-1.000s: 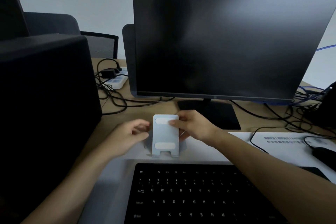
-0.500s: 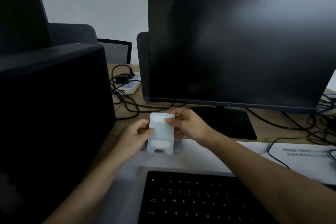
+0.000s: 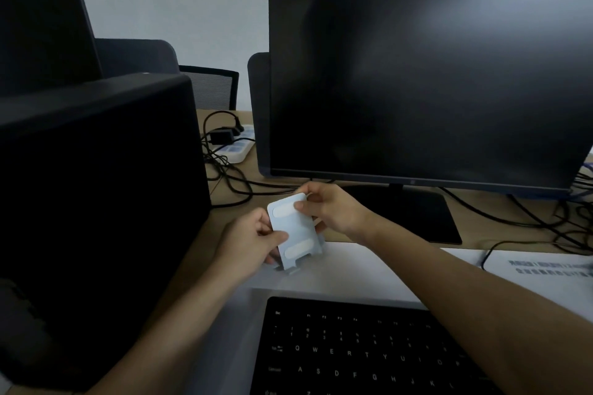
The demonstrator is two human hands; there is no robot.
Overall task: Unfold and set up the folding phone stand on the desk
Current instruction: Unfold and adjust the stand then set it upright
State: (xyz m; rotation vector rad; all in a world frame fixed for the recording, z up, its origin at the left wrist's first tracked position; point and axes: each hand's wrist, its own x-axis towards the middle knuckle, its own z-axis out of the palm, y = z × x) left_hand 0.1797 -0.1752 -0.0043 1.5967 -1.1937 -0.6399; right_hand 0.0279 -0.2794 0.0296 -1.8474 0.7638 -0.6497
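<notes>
Wearer's arms, head view.
Left hand [image 3: 248, 240] and right hand [image 3: 333, 208]: both bare, forearms uncovered, no sleeves reaching the wrists.

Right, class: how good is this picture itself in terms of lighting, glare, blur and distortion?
Head view: dim overall; faint glare across the dark monitor; wide-angle bending tilts its edges; the phone stand, gripped by the left hand and right hand, looks slightly soft; keyboard letters still readable.

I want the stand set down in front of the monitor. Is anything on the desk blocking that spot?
Nothing visible does. Both the left hand and right hand already hold the phone stand, and the white mat beneath it, behind the keyboard, is bare.
</notes>
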